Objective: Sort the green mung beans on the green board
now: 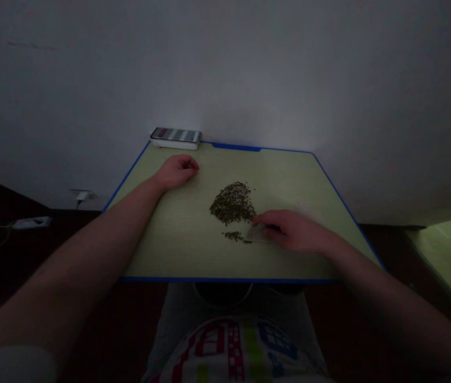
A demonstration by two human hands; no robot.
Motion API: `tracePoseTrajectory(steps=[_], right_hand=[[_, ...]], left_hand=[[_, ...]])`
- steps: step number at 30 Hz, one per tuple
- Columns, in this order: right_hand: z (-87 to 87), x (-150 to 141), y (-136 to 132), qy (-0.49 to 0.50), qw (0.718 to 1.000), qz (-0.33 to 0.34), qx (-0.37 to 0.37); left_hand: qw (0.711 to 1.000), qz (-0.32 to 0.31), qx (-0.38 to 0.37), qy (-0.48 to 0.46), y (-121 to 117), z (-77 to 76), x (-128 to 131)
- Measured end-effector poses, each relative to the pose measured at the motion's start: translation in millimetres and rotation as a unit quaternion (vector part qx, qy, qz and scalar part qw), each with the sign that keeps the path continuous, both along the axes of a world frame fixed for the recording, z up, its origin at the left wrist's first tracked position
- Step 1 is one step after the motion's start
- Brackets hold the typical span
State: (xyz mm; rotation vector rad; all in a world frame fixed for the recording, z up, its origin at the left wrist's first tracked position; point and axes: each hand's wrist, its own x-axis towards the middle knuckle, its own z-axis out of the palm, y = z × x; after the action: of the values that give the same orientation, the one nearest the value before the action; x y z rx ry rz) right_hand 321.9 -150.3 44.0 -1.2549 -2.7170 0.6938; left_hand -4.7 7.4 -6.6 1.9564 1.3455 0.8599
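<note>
A heap of small brown-green seeds or grains (232, 203) lies in the middle of the pale table (193, 250). A smaller scatter of the same grains (233, 235) sits just in front of it. At the heap's right edge, my right hand (289, 229) has its fingers closed on a see-through plastic piece (256, 233), whose exact shape is hard to make out. My left hand (177, 171) rests on the table to the left of the heap, fingers curled in, with nothing visible in them.
At the back left corner stands a white box with a phone-like dark glossy top (176, 136). Something faint and see-through (307, 211) lies behind my right hand. Blue edging rims the table, and a wall (233, 74) rises behind it. A power strip (32, 223) is at far left.
</note>
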Motion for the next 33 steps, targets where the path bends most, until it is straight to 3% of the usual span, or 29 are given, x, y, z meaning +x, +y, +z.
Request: tracePoseTrajectory(steps=[13, 20, 29, 33], right_hand=[[-4.2, 2, -17, 0.010, 0.999, -0.036, 0.020], [-3.4, 1, -11, 0.016, 0.999, -0.039, 0.020], [5.0, -13, 6, 0.004, 0.999, 0.052, 0.004], [4.7, -8, 3, 0.005, 0.998, 0.060, -0.011]], left_hand=[[1.000, 0.009, -0.013, 0.004, -3, 3.3, 1], [1.000, 0.005, -0.004, 0.003, 0, 0.2, 0], [1.000, 0.005, -0.017, 0.002, -2, 2.5, 1], [1.000, 0.004, -0.015, 0.005, -2, 2.0, 1]])
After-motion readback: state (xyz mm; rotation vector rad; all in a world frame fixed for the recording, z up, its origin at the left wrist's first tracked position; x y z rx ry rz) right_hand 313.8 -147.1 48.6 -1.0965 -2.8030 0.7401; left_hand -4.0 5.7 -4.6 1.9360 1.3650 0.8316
